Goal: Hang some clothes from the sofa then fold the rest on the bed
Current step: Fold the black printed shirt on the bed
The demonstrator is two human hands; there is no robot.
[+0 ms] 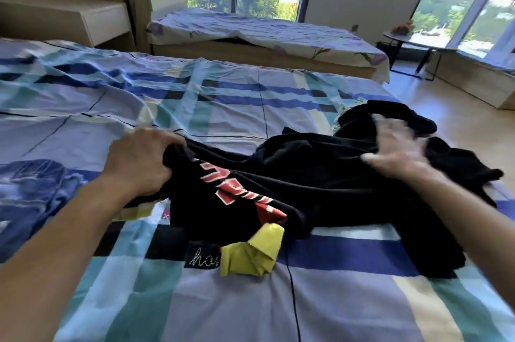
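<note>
A black garment with red lettering (306,174) lies crumpled across the right half of the bed (195,107), which has a blue, teal and yellow checked sheet. My left hand (139,163) is closed on the garment's left edge and lifts it a little. My right hand (398,149), blurred, hovers over the garment's right part with fingers spread. A yellow cloth (250,252) sticks out from under the black garment near me. Blue jeans (33,196) lie folded at the bed's left.
A second bed with a floral sheet (264,32) stands behind, under a window. A small round table (404,37) sits at the right by another window. Wooden floor (446,113) runs along the bed's right side. A beige shelf (69,15) is at the back left.
</note>
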